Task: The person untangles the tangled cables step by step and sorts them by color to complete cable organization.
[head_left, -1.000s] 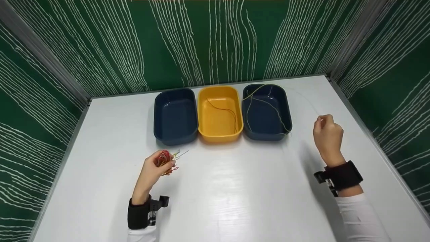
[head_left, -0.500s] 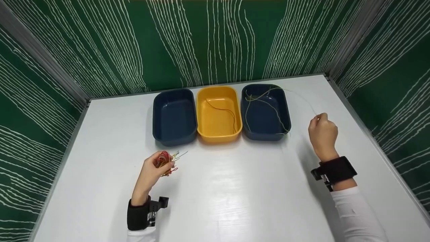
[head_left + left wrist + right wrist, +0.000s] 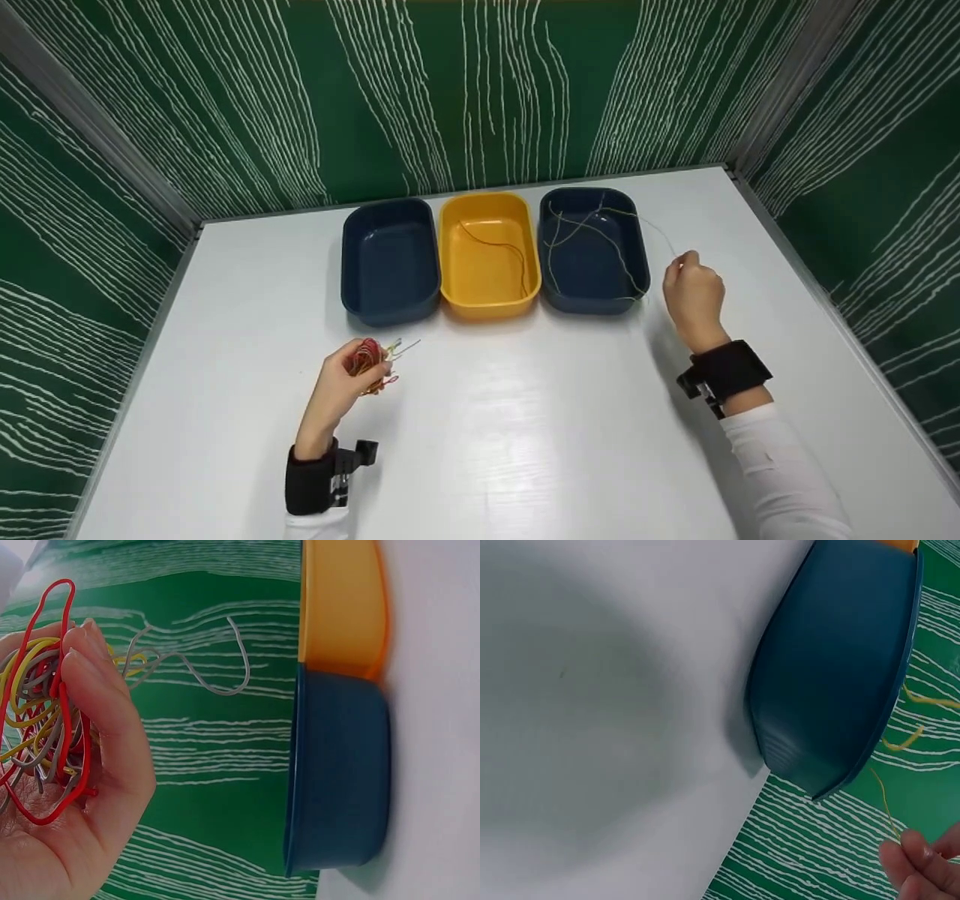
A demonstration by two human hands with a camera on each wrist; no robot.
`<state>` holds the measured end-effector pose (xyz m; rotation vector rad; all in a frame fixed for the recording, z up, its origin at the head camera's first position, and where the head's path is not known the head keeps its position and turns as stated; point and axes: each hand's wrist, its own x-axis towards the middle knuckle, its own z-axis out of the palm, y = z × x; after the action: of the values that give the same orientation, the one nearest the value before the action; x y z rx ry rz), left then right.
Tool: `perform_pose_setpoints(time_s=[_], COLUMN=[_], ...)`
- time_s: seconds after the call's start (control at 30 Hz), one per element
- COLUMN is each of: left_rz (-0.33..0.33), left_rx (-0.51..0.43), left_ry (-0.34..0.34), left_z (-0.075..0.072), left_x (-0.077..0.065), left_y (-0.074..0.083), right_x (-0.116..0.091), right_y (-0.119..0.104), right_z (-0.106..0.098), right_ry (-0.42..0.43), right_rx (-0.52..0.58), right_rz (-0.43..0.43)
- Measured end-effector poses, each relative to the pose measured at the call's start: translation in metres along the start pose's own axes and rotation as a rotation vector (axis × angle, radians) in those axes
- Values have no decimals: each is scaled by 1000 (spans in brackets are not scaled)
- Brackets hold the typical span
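Observation:
My left hand (image 3: 339, 386) holds a tangled bundle of wires (image 3: 49, 705) in red, yellow and grey, with loose ends sticking out past the fingers. In the head view it is in front of the left blue bin (image 3: 391, 262). To the right of the right blue bin (image 3: 592, 304), my right hand (image 3: 695, 300) pinches the end of a thin yellow wire (image 3: 885, 799). That wire runs over the bin's right rim and down inside, where other yellow wire lies. A dark thin wire (image 3: 491, 242) lies in the yellow bin (image 3: 491, 309) between the two blue ones.
The three bins stand side by side near the back edge of the white table (image 3: 495, 435). Green walls (image 3: 510, 90) with white wavy lines rise behind and on both sides. A black wrist strap with a camera sits on each arm.
My right hand has moved left toward the right blue bin, and more of its yellow wire has sunk into that bin. The left hand has stayed almost still with its bundle.

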<state>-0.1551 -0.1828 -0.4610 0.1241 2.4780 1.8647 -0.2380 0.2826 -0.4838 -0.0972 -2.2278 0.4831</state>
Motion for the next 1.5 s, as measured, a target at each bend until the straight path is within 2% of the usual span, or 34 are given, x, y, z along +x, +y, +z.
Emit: perform_pose_setpoints(time_s=[0.17,0.57,0.87,1.3,1.5], left_rz=[-11,-13,-9,-18,-6], left_rx=[2,21,-4,-16,-12], left_ry=[1,1,-16,-28,-36], left_z=[1,2,3,6,10], left_x=[0,1,0,0,1], left_y=[0,0,1,3,4], right_x=[-3,-7,-10,-10,-8], right_y=[-5,-10,-9,-6,-8], right_z=[4,10,15,14,6], right_ry=[-32,-186,-261,-331,-267], right_rx=[18,81,44,46,57], right_rz=[-14,-51,-113,-115,-133])
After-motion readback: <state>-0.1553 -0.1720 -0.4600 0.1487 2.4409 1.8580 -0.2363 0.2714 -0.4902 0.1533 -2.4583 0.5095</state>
